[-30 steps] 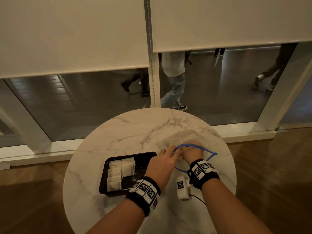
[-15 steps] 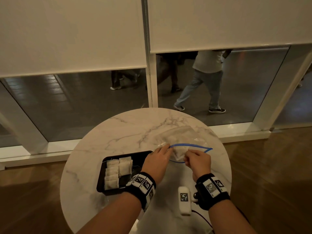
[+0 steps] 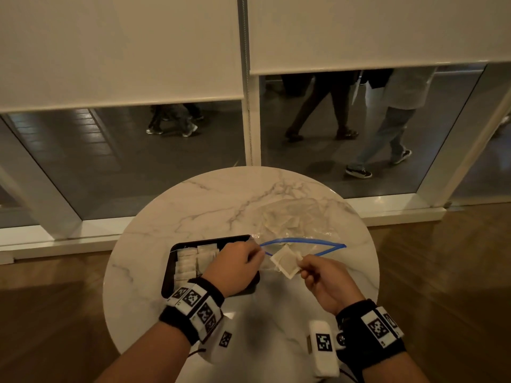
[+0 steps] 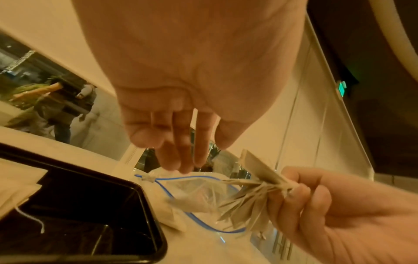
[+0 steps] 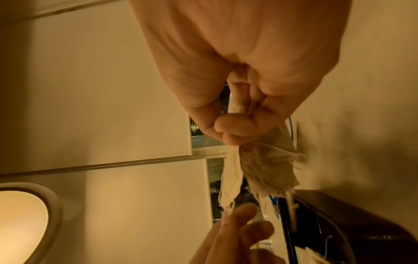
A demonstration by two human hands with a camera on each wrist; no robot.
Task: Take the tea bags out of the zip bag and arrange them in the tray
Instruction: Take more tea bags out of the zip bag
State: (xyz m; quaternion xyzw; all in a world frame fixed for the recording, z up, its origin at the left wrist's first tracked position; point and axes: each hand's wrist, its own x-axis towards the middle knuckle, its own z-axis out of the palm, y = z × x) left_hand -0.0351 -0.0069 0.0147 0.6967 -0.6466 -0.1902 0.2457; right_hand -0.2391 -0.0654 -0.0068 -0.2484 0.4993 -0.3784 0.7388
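My right hand (image 3: 320,275) pinches a small bunch of tea bags (image 3: 286,262) by one corner, just outside the blue-zippered mouth of the clear zip bag (image 3: 301,219). In the left wrist view the tea bags (image 4: 255,192) fan out from the right hand (image 4: 316,205). More tea bags show through the zip bag. My left hand (image 3: 237,264) hovers between the black tray (image 3: 172,252) and the bag's mouth; its fingers (image 4: 181,151) hang relaxed and hold nothing. Several tea bags (image 3: 193,261) lie in rows in the tray's left part.
Everything sits on a small round marble table (image 3: 193,214) with wooden floor around it. A white marker-tagged device (image 3: 323,346) lies at the near edge by my right wrist. Beyond the table is a window with people walking past.
My right hand has drawn back out of the zip bag toward me with tea bags in its pinch. My left hand has let go of the bag's mouth and moved slightly left.
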